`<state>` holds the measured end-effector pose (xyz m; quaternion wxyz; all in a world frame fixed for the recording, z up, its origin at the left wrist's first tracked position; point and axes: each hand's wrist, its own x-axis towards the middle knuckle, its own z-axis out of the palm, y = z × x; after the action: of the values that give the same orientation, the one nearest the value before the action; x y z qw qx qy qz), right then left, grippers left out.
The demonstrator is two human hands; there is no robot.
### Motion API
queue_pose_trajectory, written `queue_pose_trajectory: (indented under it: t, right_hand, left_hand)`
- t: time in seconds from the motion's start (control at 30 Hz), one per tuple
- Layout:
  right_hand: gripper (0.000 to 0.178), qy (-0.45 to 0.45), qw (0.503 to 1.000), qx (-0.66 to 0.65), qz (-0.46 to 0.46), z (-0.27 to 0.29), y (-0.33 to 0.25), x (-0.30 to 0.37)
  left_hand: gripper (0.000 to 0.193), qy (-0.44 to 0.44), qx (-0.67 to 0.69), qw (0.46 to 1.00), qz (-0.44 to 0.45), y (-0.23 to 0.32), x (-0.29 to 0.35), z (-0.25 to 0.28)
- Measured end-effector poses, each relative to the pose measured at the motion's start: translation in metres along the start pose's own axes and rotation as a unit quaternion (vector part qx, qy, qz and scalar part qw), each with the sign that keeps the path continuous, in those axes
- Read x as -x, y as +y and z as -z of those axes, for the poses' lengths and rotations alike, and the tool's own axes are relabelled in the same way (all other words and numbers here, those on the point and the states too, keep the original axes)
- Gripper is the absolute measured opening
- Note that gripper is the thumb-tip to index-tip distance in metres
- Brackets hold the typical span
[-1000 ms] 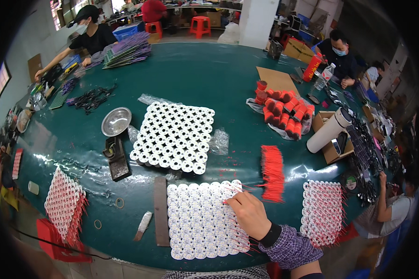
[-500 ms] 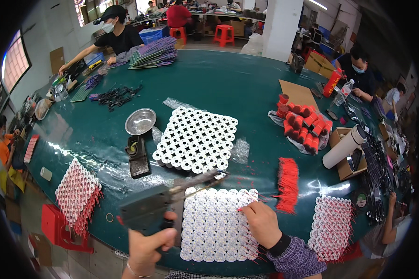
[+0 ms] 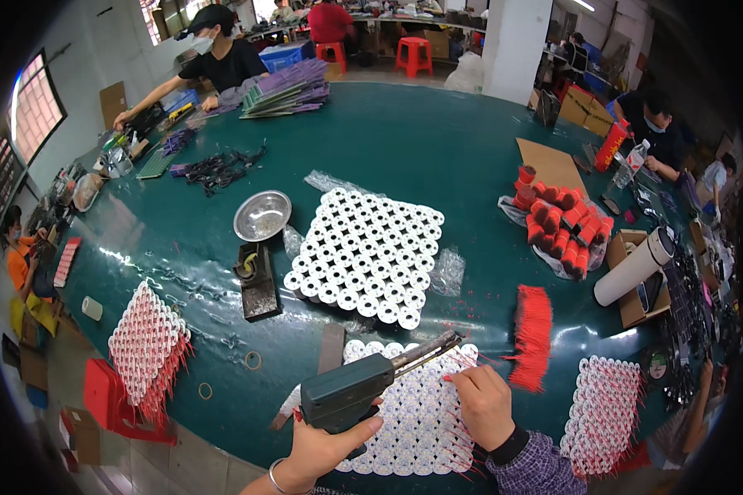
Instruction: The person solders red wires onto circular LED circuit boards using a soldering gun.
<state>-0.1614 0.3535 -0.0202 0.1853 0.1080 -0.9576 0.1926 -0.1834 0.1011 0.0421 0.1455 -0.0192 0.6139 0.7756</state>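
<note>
The near edge of the green bench curves along the bottom of the frame; bare green surface lies between the lower block of white spools and the upper spool block at the centre. The left hand rises from the bottom edge, fingers wrapped shut around the dark green soldering gun, whose metal barrel slants up-right over the lower spools. The right hand, lower centre-right, rests on those spools, fingertips pinched beside the barrel's tip; what they hold I cannot tell. A bundle of red wires lies just right.
</note>
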Motion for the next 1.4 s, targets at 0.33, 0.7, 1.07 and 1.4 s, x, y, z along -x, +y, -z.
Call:
queue_pose_trajectory:
  t: [0.33,0.7,1.07,1.4]
  right_hand:
    - [0.024,0.009,1.0,-0.006,-0.023,0.002,0.004,0.003]
    - [0.028,0.05,0.998,0.001,-0.024,0.004,0.017,-0.004]
    - [0.026,0.013,1.0,-0.005,-0.005,0.004,0.012,-0.008]
    - [0.027,0.01,1.0,-0.018,-0.02,-0.003,0.016,0.002]
  left_hand:
    - [0.047,0.009,-0.048,0.999,0.002,-0.014,0.001,-0.003]
    - [0.053,-0.01,-0.163,0.986,-0.031,-0.024,0.001,0.0]
    - [0.021,0.011,-0.212,0.973,-0.09,-0.028,-0.005,-0.014]
    - [0.02,-0.039,-0.228,0.97,-0.073,-0.033,-0.007,-0.012]
